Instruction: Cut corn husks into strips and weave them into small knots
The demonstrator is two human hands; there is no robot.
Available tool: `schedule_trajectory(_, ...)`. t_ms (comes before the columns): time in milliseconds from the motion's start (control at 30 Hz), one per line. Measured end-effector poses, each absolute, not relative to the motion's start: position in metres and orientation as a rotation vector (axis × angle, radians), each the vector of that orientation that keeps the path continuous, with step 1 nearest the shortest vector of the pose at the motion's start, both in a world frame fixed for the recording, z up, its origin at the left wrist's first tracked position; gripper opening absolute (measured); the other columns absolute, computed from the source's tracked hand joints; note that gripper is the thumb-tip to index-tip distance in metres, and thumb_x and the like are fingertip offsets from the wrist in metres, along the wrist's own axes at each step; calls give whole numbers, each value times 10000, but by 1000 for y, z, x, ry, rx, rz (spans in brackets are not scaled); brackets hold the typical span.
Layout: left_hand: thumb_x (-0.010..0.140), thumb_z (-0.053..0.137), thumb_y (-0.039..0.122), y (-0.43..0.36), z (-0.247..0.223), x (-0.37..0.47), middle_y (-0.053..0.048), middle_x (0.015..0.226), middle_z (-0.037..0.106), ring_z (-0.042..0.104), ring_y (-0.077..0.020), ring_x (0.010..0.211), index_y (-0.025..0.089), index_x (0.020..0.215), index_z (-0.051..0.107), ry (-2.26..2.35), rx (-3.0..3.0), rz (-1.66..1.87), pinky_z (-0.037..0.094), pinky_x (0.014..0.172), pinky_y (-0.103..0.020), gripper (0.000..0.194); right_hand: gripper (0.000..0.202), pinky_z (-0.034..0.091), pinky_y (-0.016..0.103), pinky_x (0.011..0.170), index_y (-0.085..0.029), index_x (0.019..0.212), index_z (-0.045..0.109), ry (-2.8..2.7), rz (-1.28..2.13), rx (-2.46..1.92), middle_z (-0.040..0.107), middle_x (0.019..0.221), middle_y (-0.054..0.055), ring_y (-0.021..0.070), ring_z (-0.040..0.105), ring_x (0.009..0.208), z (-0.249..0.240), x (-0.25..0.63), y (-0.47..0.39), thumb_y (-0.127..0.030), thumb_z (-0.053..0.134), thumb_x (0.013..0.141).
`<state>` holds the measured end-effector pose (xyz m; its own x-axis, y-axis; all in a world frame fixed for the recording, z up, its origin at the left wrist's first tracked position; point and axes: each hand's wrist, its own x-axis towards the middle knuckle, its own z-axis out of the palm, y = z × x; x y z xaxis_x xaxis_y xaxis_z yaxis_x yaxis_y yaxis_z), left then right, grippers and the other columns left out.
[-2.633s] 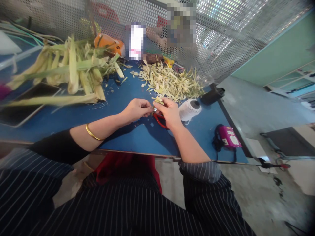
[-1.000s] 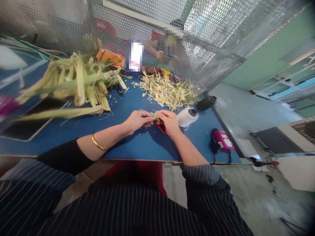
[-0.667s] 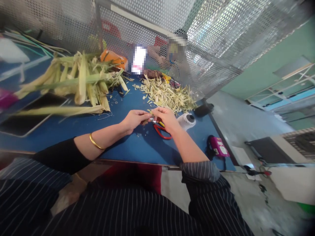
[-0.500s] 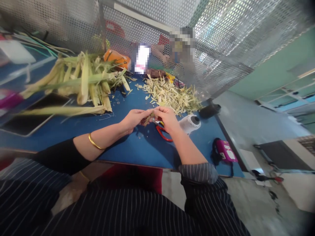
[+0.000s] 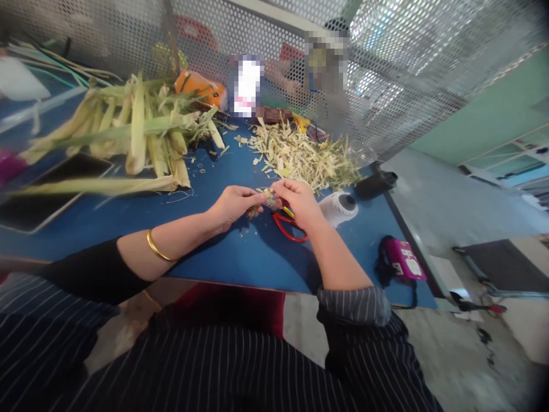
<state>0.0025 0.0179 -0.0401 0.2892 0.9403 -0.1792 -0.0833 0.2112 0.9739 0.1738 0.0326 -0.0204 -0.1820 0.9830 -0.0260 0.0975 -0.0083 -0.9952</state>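
Note:
My left hand (image 5: 234,207) pinches a small bundle of thin husk strips (image 5: 254,212) between thumb and fingers. Close beside it, my right hand (image 5: 300,201) has its fingertips closed at the upper end of the same bundle, where the finer detail is too small to make out. Red-handled scissors (image 5: 288,230) lie on the blue table (image 5: 257,257) just below the right hand, their blades largely hidden. Behind the hands spreads a heap of pale cut husk strips (image 5: 300,153). A white thread cone (image 5: 338,209) lies on its side right of the right hand.
Long corn husks (image 5: 137,129) are piled at the left, partly over a dark flat tablet-like thing (image 5: 55,206). An orange pouch (image 5: 201,88) and a bright screen (image 5: 247,83) stand at the back. A black cylinder (image 5: 376,184) and a purple box (image 5: 403,257) sit at the right.
The view has shifted slightly. My hands stay close together at the bundle, with the right fingertips now a little farther from the left ones and more of the strips showing.

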Motion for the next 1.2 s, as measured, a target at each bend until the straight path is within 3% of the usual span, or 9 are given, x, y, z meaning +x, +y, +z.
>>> schedule_trajectory(200, 808, 632, 529, 19, -31, 0, -88, 785, 681, 583, -103, 599, 139, 776, 694, 1077, 968, 961, 463, 540, -231, 396, 143, 379, 197, 440, -170, 701, 622, -1405, 1377, -1189, 555, 539, -58, 56, 496, 436, -24, 181, 33, -288, 696, 733)
schedule_trajectory(367, 856, 616, 393, 26, -29, -5, -71, 837, 646, 577, -85, 630, 119, 850, 669, 1160, 760, 1156, 476, 541, -197, 279, 156, 406, 177, 432, -171, 711, 612, -1213, 1545, -1195, 612, 575, -43, 53, 531, 444, -26, 185, 38, -277, 727, 709)
schedule_trajectory(533, 847, 629, 354, 26, -34, -4, -57, 797, 639, 575, -77, 620, 108, 855, 676, 1149, 809, 1135, 460, 526, -179, 251, 275, 540, 209, 692, -216, 889, 589, -873, 1327, -974, 719, 994, 14, 99, 682, 842, -23, 187, 47, -478, 617, 810)
schedule_trajectory(600, 841, 633, 337, 25, -34, -3, -53, 779, 645, 572, -72, 605, 110, 839, 676, 1146, 842, 1107, 453, 522, -175, 231, 345, 543, 254, 696, -221, 969, 585, -1028, 1363, -1077, 708, 1076, 45, 137, 690, 875, -25, 185, 47, -538, 552, 837)
schedule_trajectory(667, 835, 633, 295, 24, -33, -2, -54, 785, 656, 570, -68, 600, 112, 825, 672, 1158, 860, 1083, 450, 525, -173, 188, 323, 516, 276, 661, -209, 1000, 602, -1359, 1259, -1262, 715, 1003, 58, 154, 684, 792, -30, 181, 42, -489, 562, 844)
schedule_trajectory(733, 822, 637, 247, 23, -31, -2, -53, 806, 666, 568, -66, 603, 115, 837, 673, 1165, 865, 1053, 449, 529, -175, 138, 248, 481, 301, 699, -191, 971, 629, -1810, 859, -1392, 709, 894, 63, 175, 661, 779, -34, 177, 36, -403, 577, 854)
schedule_trajectory(867, 803, 634, 219, 19, -28, -2, -50, 833, 672, 571, -75, 623, 129, 883, 673, 1154, 955, 972, 443, 538, -187, 127, 210, 400, 316, 734, -188, 952, 646, -2479, 160, -1319, 687, 935, 83, 210, 621, 872, -34, 174, 25, -349, 516, 911)
schedule_trajectory(1100, 808, 618, 302, 3, -12, -12, -56, 891, 727, 639, -157, 793, 186, 976, 722, 1140, 1798, 908, 466, 710, -257, 229, 168, 337, 278, 649, -222, 1000, 629, -2521, 287, -1353, 681, 886, 51, 180, 587, 781, -32, 175, 25, -322, 556, 887)
schedule_trajectory(1200, 825, 590, 309, -1, -1, -18, -31, 812, 724, 622, -150, 720, 199, 912, 744, 1165, 1946, 894, 444, 661, -249, 208, 122, 343, 271, 660, -227, 955, 622, -2531, 296, -1347, 665, 884, 39, 175, 574, 783, -33, 175, 25, -305, 566, 878)
